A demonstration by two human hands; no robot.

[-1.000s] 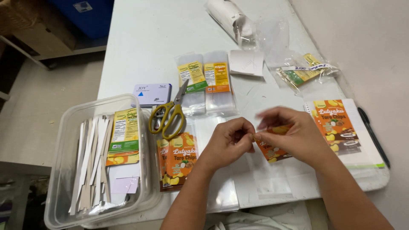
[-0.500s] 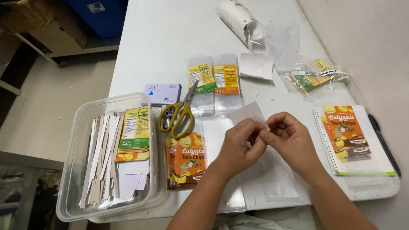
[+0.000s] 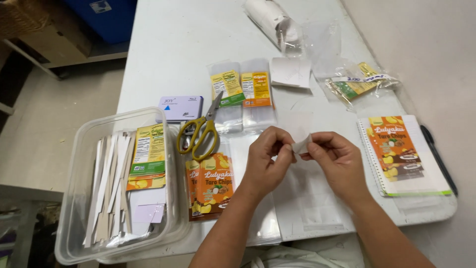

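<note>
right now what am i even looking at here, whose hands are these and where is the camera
There is no machine here. The view comes from one camera worn on a person's head, looking down at that person's own two bare hands over a white table.

The left hand and the right hand meet in the middle and pinch a small white paper piece between their fingertips, each in a closed grip.

Around them lie yellow-handled scissors, a stack of orange labels, two clear bags with labels and a spiral notebook with an orange label on top. At the left stands a clear plastic tub holding paper strips and more labels. A black pen lies by the notebook.
</note>
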